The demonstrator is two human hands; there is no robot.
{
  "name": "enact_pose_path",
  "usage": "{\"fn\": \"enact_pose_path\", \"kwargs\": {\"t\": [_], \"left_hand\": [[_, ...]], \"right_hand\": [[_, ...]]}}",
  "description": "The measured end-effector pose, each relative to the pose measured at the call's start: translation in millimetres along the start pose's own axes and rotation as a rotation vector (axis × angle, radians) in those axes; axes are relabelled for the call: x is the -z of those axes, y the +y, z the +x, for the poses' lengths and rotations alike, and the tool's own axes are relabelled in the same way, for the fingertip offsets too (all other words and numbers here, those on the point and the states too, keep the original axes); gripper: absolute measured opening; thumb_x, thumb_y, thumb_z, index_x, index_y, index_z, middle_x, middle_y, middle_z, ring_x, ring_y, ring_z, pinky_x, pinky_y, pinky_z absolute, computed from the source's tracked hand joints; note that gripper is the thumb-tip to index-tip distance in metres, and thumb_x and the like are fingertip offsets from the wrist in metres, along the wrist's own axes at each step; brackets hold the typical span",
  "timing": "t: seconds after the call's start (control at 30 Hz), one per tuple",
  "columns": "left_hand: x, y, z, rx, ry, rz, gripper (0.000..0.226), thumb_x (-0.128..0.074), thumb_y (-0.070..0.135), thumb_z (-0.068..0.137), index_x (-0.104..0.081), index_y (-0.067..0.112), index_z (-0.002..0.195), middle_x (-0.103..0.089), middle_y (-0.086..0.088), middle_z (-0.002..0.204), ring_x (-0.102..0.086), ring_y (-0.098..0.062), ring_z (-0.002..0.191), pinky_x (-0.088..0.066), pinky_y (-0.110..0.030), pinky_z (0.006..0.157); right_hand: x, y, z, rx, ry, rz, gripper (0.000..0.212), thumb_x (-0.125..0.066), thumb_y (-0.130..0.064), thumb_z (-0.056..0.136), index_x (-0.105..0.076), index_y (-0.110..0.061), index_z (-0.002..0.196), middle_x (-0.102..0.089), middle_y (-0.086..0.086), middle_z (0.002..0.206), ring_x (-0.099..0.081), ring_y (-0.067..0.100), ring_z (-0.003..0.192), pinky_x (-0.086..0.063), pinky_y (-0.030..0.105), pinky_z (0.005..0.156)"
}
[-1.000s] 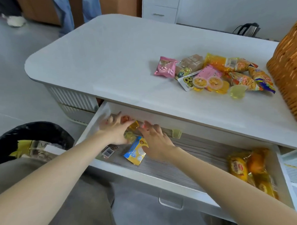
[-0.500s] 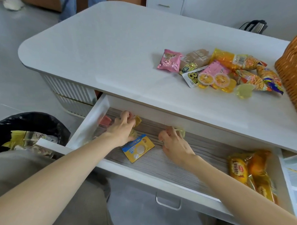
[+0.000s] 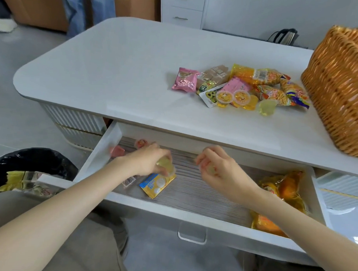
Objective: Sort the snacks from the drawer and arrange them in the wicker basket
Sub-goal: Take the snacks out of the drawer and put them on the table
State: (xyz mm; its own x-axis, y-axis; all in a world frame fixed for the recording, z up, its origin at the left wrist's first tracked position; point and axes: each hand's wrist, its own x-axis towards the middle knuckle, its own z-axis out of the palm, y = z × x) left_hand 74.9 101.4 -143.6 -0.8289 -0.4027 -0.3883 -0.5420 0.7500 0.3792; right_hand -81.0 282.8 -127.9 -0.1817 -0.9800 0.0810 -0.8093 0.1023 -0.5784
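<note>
Snacks (image 3: pixel 242 91): heaped on the counter (image 3: pixel 125 72) near the basket (image 3: pixel 342 90); others lie in the open drawer (image 3: pixel 111 141).
Left grip (image 3: pixel 150 161): curled round a pale cup (image 3: pixel 165 165), just above a yellow packet (image 3: pixel 157 183).
Right grip (image 3: pixel 219 167): pinching a second cup (image 3: pixel 211 170).
Bin (image 3: pixel 31 160): left of the drawer.

Wicker basket (image 3: pixel 338 84) orange-brown weave. Tabletop (image 3: pixel 115 72) white. Drawer (image 3: pixel 191 215) white, floor grey striped woodgrain. Snack packet (image 3: pixel 157 183) yellow and blue. Pink packet (image 3: pixel 185 79). Jelly cup (image 3: pixel 165 165) and second jelly cup (image 3: pixel 211 169) pale yellow. Bin bag (image 3: pixel 31 160) black.
</note>
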Motion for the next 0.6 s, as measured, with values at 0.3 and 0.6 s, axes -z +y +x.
{"fn": "enact_pose_path", "kwargs": {"t": [0.3, 0.6], "left_hand": [[61, 98, -6, -0.355, 0.194, -0.516, 0.028, -0.068, 0.028, 0.085, -0.059, 0.019, 0.110, -0.060, -0.003, 0.103, -0.058, -0.024, 0.097, -0.049, -0.038, 0.088], [43, 107, 93, -0.053, 0.501, -0.044, 0.046, -0.049, 0.053, 0.091, -0.040, 0.032, 0.131, -0.036, -0.012, 0.125, -0.028, -0.029, 0.126, -0.024, -0.038, 0.102]], "right_hand": [[84, 35, -2, -0.186, 0.472, 0.036, 0.012, -0.054, -0.020, 0.097, -0.055, -0.020, 0.108, -0.048, -0.008, 0.112, -0.054, 0.005, 0.090, -0.042, 0.017, 0.074], [83, 74, 47, -0.386, 0.292, -0.334, 0.059, -0.042, -0.031, 0.098, -0.015, -0.039, 0.149, -0.001, -0.004, 0.158, -0.007, 0.033, 0.138, -0.017, 0.056, 0.107]]}}
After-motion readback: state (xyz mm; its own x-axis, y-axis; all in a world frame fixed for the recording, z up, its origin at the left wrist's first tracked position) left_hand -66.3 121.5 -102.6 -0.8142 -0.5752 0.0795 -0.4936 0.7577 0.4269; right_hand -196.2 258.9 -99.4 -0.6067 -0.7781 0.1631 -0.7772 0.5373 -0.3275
